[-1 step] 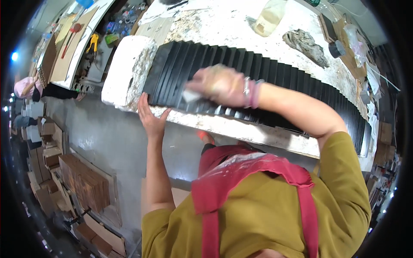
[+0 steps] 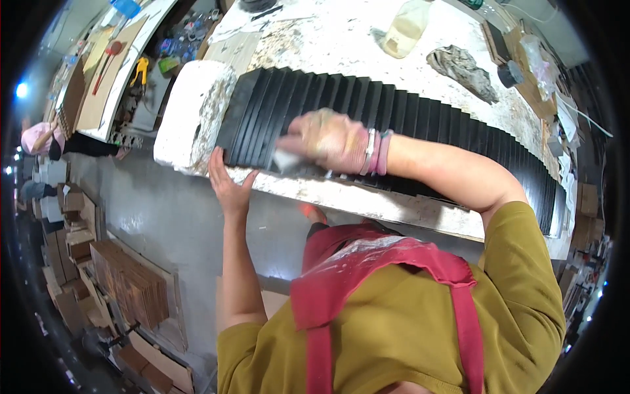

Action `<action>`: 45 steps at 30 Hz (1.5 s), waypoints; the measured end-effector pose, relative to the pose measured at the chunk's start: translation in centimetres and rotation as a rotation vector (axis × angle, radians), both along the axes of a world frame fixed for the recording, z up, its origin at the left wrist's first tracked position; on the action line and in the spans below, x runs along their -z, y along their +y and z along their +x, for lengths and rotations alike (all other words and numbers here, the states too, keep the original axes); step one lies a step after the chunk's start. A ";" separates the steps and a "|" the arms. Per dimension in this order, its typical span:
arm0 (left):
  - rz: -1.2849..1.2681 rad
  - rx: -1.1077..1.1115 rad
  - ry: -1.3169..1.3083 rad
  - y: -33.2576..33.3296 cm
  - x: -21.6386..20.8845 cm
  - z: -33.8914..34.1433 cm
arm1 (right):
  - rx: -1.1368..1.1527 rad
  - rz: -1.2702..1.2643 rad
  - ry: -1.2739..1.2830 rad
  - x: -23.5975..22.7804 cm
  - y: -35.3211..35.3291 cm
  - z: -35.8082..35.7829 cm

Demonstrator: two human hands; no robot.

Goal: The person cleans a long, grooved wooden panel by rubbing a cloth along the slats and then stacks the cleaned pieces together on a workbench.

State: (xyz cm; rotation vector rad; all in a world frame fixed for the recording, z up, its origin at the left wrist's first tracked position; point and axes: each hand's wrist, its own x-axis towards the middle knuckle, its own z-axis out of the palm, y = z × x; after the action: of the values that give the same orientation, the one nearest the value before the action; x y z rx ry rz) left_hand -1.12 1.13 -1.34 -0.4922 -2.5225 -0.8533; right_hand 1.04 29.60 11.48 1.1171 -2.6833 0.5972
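Note:
A long row of overlapping black flat pieces (image 2: 315, 92) lies fanned across the table, running from the left to the far right. My right hand (image 2: 328, 139), which looks gloved and stained, is closed on a small white pad or cloth (image 2: 287, 159) and presses it on the pieces near the row's left end. Motion blurs the pad, so its exact kind is unclear. My left hand (image 2: 230, 187) rests with fingers spread at the near left corner of the row, fingertips on the edge and thumb apart.
A white block (image 2: 190, 111) stands against the row's left end on the worn white table (image 2: 315, 187). Farther back are a bottle of cloudy liquid (image 2: 405, 29) and a crumpled rag (image 2: 462, 72). Stacked cardboard (image 2: 128, 282) leans at left; another person (image 2: 46, 138) works beyond.
My right hand has slid slightly left and toward me with the white pad along the black pieces. My left hand stays at the corner.

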 end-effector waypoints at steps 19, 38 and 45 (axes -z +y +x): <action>0.043 -0.058 -0.094 12.0 -2.1 14.2 | -0.119 0.046 -0.319 -1.8 16.4 1.9; 0.124 0.234 -0.208 13.9 -2.4 11.5 | 0.367 -0.072 -0.129 0.5 18.4 -1.8; 0.114 0.214 -0.192 12.8 -2.3 12.2 | 0.013 0.106 -0.329 -2.8 18.5 5.8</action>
State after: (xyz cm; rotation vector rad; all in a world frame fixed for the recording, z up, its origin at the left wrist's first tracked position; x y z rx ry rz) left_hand 11.04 13.96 0.96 -0.6809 -2.6059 -1.1671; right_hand 6.89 48.10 14.30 1.1115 -3.0305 0.6987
